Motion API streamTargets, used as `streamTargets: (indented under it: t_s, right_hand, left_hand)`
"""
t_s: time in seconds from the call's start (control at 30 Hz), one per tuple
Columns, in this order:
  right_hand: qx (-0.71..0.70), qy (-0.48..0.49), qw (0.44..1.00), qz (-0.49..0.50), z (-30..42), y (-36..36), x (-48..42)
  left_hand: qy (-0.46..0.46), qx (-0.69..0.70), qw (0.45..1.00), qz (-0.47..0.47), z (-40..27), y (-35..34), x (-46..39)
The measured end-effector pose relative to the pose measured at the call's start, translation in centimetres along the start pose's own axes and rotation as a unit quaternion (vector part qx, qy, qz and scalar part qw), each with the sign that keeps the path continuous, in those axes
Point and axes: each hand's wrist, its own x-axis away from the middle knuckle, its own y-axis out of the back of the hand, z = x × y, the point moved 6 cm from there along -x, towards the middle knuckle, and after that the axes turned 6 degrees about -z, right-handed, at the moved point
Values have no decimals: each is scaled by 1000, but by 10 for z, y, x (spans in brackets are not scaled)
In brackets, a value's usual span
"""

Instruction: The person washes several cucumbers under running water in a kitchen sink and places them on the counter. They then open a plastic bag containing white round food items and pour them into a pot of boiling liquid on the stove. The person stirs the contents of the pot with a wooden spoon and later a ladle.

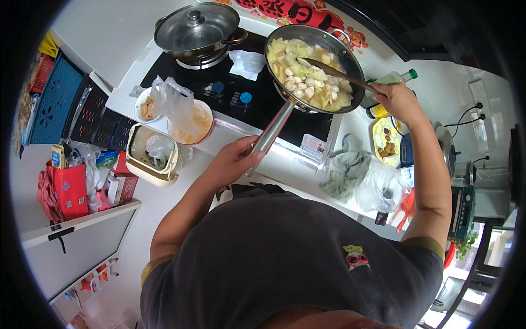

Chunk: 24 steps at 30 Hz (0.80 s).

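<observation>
My left hand (238, 158) grips the metal handle (273, 127) of a frying pan that sits over the right side of the black cooktop (189, 86). In the pan (355, 68) are pale green vegetable slices (289, 53) and whitish round pieces (300, 85) in a yellowish broth. A dark brown spatula (335, 73) is held by its handle in my right hand (396, 98). Its head rests among the food near the pan's middle, partly covered by it.
A lidded pot (197, 28) stands on the left burner. Bowls (191, 123) with a plastic bag (174, 96) over them lie left of the knobs, above a waste bin (152, 152). To the right are a green-capped bottle (392, 77), a yellow tray (386, 140) and a grey-green cloth (347, 168).
</observation>
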Motion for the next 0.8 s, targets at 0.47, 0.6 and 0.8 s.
streamTargets:
  t_s: [0.47,0.6,0.8]
  right_hand:
    - [78,-34,995,49,55,78,60]
    - [75,-31,994,79,65,55,59]
    - [127,-112,978,121,60,-12,42]
  left_hand:
    - [10,-3,999,34,0,0,0]
    - [-15,10,1000,26,1,0,-2]
    - [4,-2,999,43,1,-2,-1]
